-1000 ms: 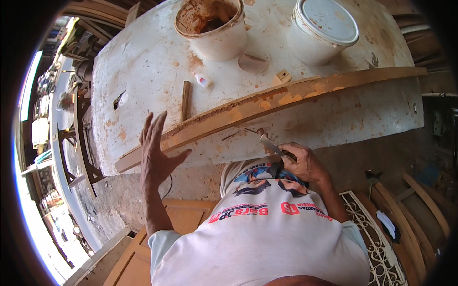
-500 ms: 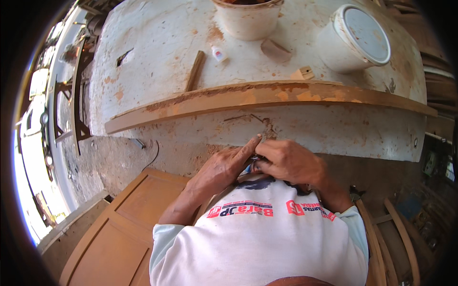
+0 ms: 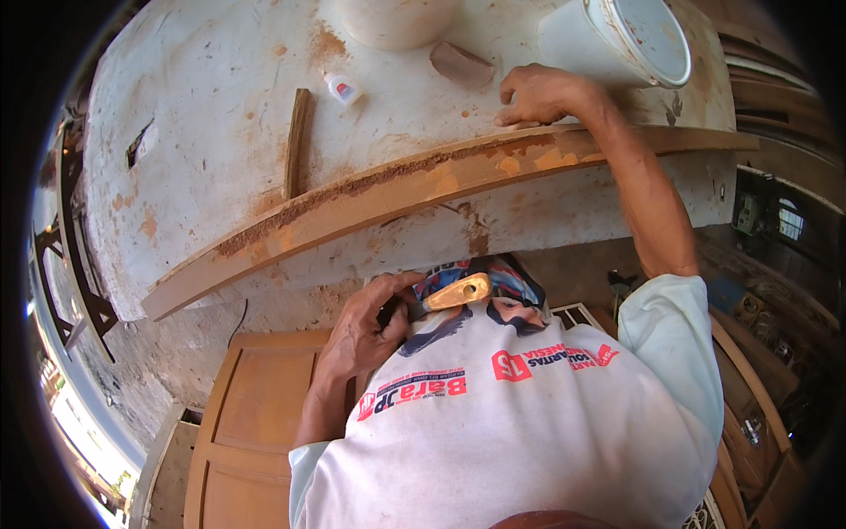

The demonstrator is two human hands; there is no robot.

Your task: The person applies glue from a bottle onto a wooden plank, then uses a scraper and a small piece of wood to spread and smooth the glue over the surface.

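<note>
Toward the far right corner of your bench [image 3: 203, 132]: lidded bucket [image 3: 575, 46], contents hidden; plank [image 3: 388, 196] along near edge; your left hand [image 3: 368, 324] grips yellow-handled tool [image 3: 451, 294] off that edge; right hand [image 3: 545, 93] beyond plank, can't tell its grip

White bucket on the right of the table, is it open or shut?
Shut. The white bucket has a pale lid across its rim, as far as the frame shows.

I see a pale table [image 3: 211, 132] with brown stains — along one long side of it lies a long wooden board [image 3: 370, 208]. Beyond this board there are a short wooden strip [image 3: 297, 141], a small white bottle [image 3: 343, 89], a curved brown piece [image 3: 461, 64] and two white buckets [image 3: 397, 19].
</note>
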